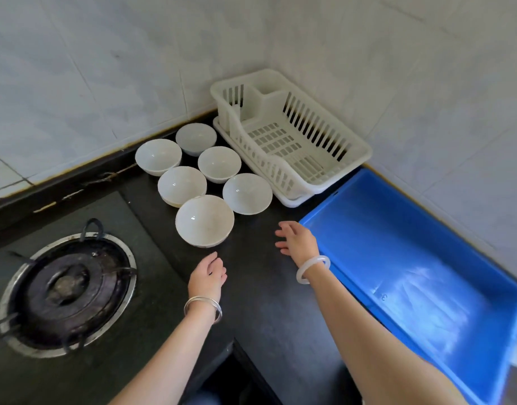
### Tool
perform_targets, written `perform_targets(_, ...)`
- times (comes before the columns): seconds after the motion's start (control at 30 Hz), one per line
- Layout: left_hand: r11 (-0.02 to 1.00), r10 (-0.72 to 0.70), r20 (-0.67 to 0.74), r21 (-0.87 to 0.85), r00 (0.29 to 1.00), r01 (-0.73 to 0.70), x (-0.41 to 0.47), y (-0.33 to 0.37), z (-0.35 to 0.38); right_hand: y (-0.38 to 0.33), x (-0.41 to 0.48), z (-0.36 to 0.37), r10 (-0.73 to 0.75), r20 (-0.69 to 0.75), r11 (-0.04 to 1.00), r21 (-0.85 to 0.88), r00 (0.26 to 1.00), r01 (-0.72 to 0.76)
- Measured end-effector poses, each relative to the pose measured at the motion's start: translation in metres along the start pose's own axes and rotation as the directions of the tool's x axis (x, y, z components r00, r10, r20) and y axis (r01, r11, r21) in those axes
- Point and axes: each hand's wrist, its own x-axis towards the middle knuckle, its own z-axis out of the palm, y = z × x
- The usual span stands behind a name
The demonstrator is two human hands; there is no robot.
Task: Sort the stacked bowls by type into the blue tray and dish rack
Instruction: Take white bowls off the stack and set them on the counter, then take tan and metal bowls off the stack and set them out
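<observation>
Nearest the camera are two bare forearms reaching forward over the dark desk. Going from the left: a gas burner is set into the desk, well apart from the work. Next comes the left hand, a metal bangle on its wrist, fingers loosely curled and parted, its grip closed on nothing; it hovers just short of the nearest bowl. Behind that bowl stand five more white bowls, bunched close between the tiled wall and the rack, all mouth up. At least two of them, the nearest bowl and the one behind it to the left, show a second rim beneath, so they look like short stacks; which types they are cannot be told from here.

The right hand, wearing a pale bangle, is spread open over bare desk between the bowls and the tray, holding nothing.

The white dish rack sits in the corner, its long axis running from the back wall toward the lower right, and nothing lies in it. The blue tray lies just beside its near end, its long axis running toward the lower right as well, also with nothing in it.

By that showing the sorting has not begun: every bowl remains on the desk to be placed.
</observation>
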Motion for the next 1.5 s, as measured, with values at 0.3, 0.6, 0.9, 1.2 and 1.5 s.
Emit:
perform_targets(0.3,0.838,0.053,0.502,0.448,0.864,-0.311,-0.107,-0.027,0.073,0.08,-0.123,-0.112,-0.171,-0.318,0.923,-0.383,0.933,0.039)
perform_targets(0.6,0.549,-0.011,0.771,0.537,0.637,-0.641,-0.209,-0.072,0.135,0.179,-0.23,-0.197,-0.102,-0.59,0.786,-0.541,0.801,-0.299)
perform_targets(0.9,0.392,-0.024,0.793,0.568,0.609,-0.724,-0.222,-0.092,0.147,0.204,-0.243,-0.196,-0.061,-0.655,0.841,-0.44,0.754,-0.314)
perform_targets(1.2,0.409,-0.021,0.811,0.541,0.585,-0.735,-0.219,-0.094,0.148,0.199,-0.242,-0.195,-0.076,-0.661,0.78,-0.505,0.746,-0.369)
perform_targets(1.5,0.472,-0.073,0.804,0.549,0.59,-0.69,-0.214,-0.094,0.147,0.195,-0.26,-0.205,-0.067,-0.683,0.864,-0.404,0.727,-0.3)
